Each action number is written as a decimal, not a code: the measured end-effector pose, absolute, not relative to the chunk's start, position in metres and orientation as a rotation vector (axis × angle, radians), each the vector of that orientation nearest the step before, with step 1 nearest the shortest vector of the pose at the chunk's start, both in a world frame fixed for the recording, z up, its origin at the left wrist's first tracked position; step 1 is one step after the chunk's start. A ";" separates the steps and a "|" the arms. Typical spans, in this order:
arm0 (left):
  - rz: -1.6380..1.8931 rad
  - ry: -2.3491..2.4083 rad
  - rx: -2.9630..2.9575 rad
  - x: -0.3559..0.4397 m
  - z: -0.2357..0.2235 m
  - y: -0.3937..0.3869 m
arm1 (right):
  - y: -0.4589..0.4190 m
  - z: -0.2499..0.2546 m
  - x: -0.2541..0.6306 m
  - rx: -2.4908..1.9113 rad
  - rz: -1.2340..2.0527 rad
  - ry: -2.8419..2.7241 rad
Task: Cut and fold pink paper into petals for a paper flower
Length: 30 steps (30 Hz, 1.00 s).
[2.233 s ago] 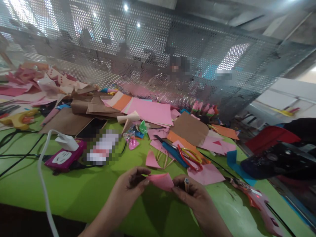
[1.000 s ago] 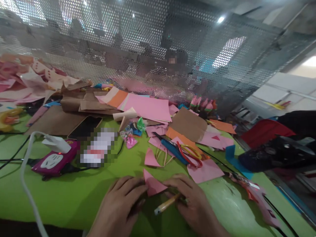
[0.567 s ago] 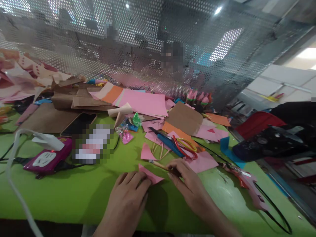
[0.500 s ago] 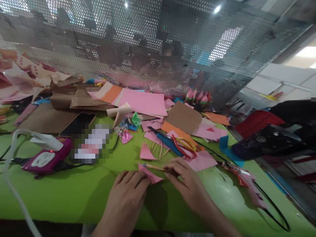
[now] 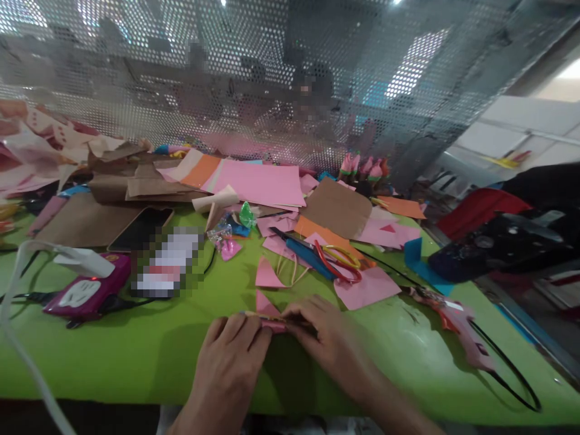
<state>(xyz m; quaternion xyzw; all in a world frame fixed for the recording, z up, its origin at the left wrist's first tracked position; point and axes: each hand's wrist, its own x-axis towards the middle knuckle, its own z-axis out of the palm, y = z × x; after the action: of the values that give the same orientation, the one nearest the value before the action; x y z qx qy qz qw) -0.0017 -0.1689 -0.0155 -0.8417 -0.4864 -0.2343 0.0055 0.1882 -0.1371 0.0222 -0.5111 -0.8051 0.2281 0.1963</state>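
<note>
My left hand [image 5: 235, 350] is closed, its fingertips pressing a small pink paper piece [image 5: 265, 301] down on the green tabletop. Across that paper lies a pencil [image 5: 268, 316], its far end partly under my left fingers. My right hand [image 5: 324, 341] pinches the pencil's other end and is close to the paper's right edge. The paper's near part shows between both hands, by the pencil; the rest is covered by fingers. Just beyond stands another curved pink paper piece [image 5: 267, 273], beside thin bent strips [image 5: 290, 272].
Scissors with red handles [image 5: 338, 266] and a blue-handled tool [image 5: 308, 257] lie ahead on paper scraps. A pink glue gun [image 5: 462, 329] is at right, its cable looping. At left are a purple power strip [image 5: 88, 293], a phone [image 5: 141, 229] and a white cable [image 5: 13, 332].
The pink paper went from being held up by both hands to lying pressed under my left hand. My right hand turned the pencil and brought it leftward across the paper.
</note>
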 end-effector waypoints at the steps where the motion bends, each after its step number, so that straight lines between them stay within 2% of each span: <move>1: -0.726 -1.526 -2.628 -0.001 -0.015 -0.169 | -0.137 0.022 0.188 -1.426 0.640 -2.271; 16: -0.809 -1.503 -2.565 -0.001 -0.015 -0.164 | -0.134 0.022 0.207 -1.323 0.646 -2.364; 25: -0.665 -1.569 -2.548 -0.014 -0.014 -0.162 | -0.131 0.023 0.205 -1.270 0.641 -2.356; 30: -0.765 -1.587 -2.551 -0.011 -0.012 -0.168 | -0.130 0.024 0.199 -1.244 0.611 -2.430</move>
<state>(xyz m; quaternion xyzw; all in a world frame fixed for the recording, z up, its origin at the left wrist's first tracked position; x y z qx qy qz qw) -0.0115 -0.1684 -0.0123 -0.8227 -0.5118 -0.2466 0.0205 0.1987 -0.1304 0.0238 -0.4381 -0.8558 0.2154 0.1712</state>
